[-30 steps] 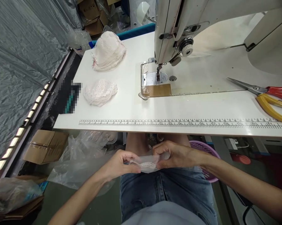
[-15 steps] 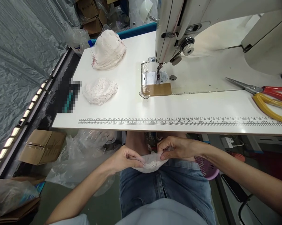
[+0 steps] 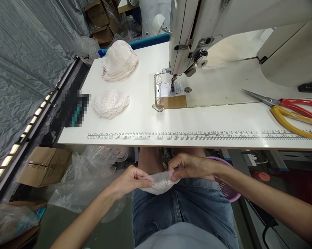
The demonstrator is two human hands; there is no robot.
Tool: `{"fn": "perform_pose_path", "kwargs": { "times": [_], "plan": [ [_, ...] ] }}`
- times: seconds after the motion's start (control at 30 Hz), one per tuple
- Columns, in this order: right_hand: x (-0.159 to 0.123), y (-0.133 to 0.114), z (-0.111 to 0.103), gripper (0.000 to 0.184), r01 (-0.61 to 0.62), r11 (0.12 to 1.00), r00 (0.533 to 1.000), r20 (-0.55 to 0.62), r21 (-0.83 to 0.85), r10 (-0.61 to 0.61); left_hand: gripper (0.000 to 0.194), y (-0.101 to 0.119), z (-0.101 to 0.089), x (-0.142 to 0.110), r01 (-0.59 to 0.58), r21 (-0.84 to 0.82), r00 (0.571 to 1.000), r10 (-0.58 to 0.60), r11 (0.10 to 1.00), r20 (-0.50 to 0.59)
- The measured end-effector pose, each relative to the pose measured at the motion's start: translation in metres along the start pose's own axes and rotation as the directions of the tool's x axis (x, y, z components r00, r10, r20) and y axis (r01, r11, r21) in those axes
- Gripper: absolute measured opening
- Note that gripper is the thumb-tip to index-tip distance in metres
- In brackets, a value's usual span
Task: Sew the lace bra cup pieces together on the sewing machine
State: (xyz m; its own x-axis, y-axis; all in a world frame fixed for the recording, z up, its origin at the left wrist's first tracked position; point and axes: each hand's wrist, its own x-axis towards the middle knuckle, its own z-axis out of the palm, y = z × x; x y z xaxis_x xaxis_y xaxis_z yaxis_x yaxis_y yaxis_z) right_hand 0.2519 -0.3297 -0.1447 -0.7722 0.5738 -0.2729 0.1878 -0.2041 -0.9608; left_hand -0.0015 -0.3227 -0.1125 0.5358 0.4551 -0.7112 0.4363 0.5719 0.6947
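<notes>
Over my lap, in front of the table edge, I hold a piece of sheer white lace fabric (image 3: 159,183) stretched between both hands. My left hand (image 3: 135,180) pinches its left end between thumb and fingers. At the other end, my right hand (image 3: 183,167) grips the upper edge, fingers curled. The fabric sags in a curve below, showing a patterned lace band. On the white table (image 3: 135,124), a lace cap-shaped piece (image 3: 111,103) lies at the left, with a stack of white cup-shaped fabric pieces (image 3: 121,60) behind it.
A sewing machine (image 3: 187,41) stands on the table, its needle over the metal plate. Scissors (image 3: 285,107) with red and yellow handles lie at the right. A printed ruler (image 3: 197,136) runs along the front edge. Below are plastic bags (image 3: 90,173), a cardboard box (image 3: 44,166) and a purple basket (image 3: 228,190).
Both hands and the lace fabric have shifted slightly left, still gripping its ends. The camera view has turned a little, so the table and machine appear slightly displaced.
</notes>
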Motion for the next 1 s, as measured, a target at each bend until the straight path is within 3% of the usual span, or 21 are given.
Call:
{"fn": "perform_pose_path", "kwargs": {
  "times": [0.23,0.6,0.8,1.0],
  "plan": [
    [0.0,-0.001,-0.001,0.032,0.016,1.0,1.0,0.014,0.025,-0.017,0.027,-0.002,0.0,0.0,0.013,-0.031,1.0,-0.012,0.999,0.012],
    [0.004,-0.003,0.0,0.031,0.031,0.999,0.998,0.055,0.022,-0.032,0.027,-0.006,0.0,-0.003,0.001,-0.066,1.0,-0.001,0.998,-0.005],
    [0.01,-0.004,0.006,0.035,-0.03,0.995,0.997,0.079,0.091,0.023,0.025,-0.005,0.001,-0.003,0.017,-0.087,1.0,-0.019,0.996,-0.017],
    [0.012,-0.004,0.009,0.03,-0.022,0.978,0.995,0.101,0.209,0.001,0.017,-0.009,-0.002,-0.004,0.015,-0.114,1.0,-0.013,0.993,0.022]
  ]
}}
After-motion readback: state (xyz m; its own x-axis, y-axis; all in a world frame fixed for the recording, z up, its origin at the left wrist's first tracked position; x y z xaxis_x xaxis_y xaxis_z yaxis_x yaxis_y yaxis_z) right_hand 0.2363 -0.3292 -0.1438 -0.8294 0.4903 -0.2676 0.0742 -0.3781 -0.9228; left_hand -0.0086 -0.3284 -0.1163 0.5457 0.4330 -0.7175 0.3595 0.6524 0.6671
